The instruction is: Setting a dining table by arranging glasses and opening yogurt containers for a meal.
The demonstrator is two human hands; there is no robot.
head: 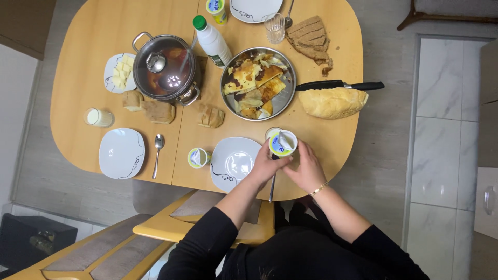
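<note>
Both hands meet at the near edge of the table (332, 140) around a small yogurt cup (282, 143). The left hand (266, 166) is closed on the cup's side, steadying it from the left and below; the right hand (306, 168) cups the opposite side, its fingers curled toward the rim, though whether they pinch the foil lid or only brace the wall cannot be told. The lid stands peeled up in the cup's mouth — a two-sided hold of this kind likely keeps a light cup from tipping while the foil lifts. A spoon (272, 189) lies just below the grip, its handle running toward the body, within easy reach of either hand. Immediately left of the grip sits a white plate (233, 162), and beyond that a second cup (197, 157) with its foil also raised. Ahead of the grip rests a metal pan (258, 83) of fried pieces; to its right lie a loaf (332, 102) and a knife (340, 85), and to its left a bottle (212, 42) and a lidded pot (165, 67). The table is light wood with rounded corners, set on a grey floor; wooden chairs (155, 228) with cushions stand at the near side.
</note>
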